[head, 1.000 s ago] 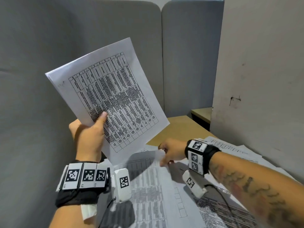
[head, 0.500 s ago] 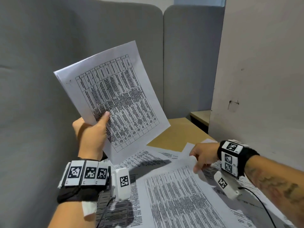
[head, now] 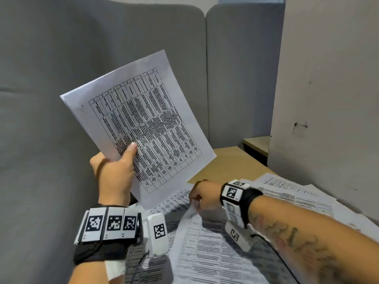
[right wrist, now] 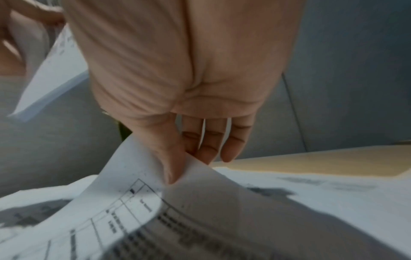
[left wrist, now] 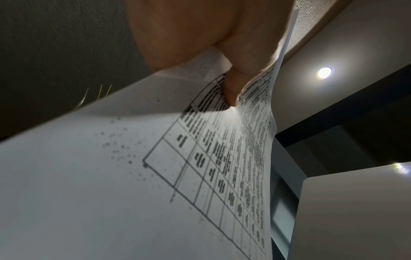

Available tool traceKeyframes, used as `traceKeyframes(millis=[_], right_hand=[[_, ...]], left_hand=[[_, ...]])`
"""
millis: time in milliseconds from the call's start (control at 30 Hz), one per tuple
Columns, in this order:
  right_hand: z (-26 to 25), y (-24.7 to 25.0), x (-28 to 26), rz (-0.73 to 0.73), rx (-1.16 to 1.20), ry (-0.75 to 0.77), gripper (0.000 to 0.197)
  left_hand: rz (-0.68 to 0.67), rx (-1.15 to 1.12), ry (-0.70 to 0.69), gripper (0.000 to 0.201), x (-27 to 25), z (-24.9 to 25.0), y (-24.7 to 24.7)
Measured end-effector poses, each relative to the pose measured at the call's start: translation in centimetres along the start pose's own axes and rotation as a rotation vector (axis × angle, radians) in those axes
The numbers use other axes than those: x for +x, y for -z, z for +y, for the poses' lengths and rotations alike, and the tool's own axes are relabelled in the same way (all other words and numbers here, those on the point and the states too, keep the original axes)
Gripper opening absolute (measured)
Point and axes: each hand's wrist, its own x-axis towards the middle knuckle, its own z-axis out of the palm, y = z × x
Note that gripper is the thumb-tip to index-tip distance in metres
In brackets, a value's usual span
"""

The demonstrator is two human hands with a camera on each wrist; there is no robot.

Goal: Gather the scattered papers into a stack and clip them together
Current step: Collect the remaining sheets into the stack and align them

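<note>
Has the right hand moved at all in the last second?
Yes. The right hand, pinching a sheet's corner, swung right, then back left toward the bare wooden desk's near edge.

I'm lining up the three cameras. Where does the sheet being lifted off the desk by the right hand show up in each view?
Head: the lifted sheet is at lower centre, its corner pinched by the right hand.
Left wrist: not in it.
Right wrist: it fills the lower half, curling up to the thumb.
Shared landmark: the held-up table page, centre in head, upper left in right wrist.
</note>
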Motion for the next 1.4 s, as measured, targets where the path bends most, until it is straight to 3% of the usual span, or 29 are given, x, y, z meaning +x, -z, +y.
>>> traceKeyframes(millis=[133,300,400,467,533,667,800,867,1033,1200,1300,1400], right_hand=[[-2.5,-1.2,2.0,-0.105,-0.094,-0.044,0.037],[-2.7,-0.6,2.1,-0.048,0.053,-0.004,0.04],[-2.0,-0.1,1.6,-0.227,0.005,-0.074,0.085],[-1.4,-0.1,1.5,-0.346,-0.078,-0.158,0.104],[-1.1,-0.1,1.6,-0.378,-0.095,-0.245,0.105],[-1.3,-0.7,2.0,-0.373,-0.062,-0.335,0.089],[-1.7,-0.6,1.9,-0.405,-0.094,-0.32,0.119],[-1.6,-0.6,2.0,-0.311,-0.093,-0.289,0.112],[-1.2,-0.9,2.1,-0.362,-0.046,-0.32,0.1],[-0.9,-0.8,1.1,-0.318,-0.026,-0.207,0.075],[-0.6,-0.1,-0.1,-0.176,0.054,-0.093,0.047],[1.0,1.1,-2.2,-0.064,0.101,-0.042,0.031]], left_hand=[[0.006,-0.002,0.0,0.052,0.0,-0.3,-0.1],[-0.022,-0.035,-0.012,0.052,0.1,-0.5,-0.2],[-0.027,-0.04,-0.027,0.046,-0.1,-0.1,-0.1],[-0.05,-0.043,-0.034,0.042,-0.2,0.0,-0.2],[-0.06,-0.035,-0.047,0.03,-0.7,0.6,-0.3],[-0.107,-0.039,-0.088,0.037,-2.0,1.8,-0.5],[-0.116,-0.051,-0.094,0.036,-2.0,2.3,-0.4],[-0.117,-0.068,-0.094,0.036,-2.0,2.2,-0.5],[-0.12,-0.047,-0.074,0.039,-2.8,2.9,-0.7],[-0.111,-0.009,-0.07,0.04,-3.0,3.2,-0.6],[-0.115,-0.01,-0.058,0.041,-2.9,3.2,-0.7],[-0.084,0.009,-0.082,0.033,-1.7,2.1,-0.3]])
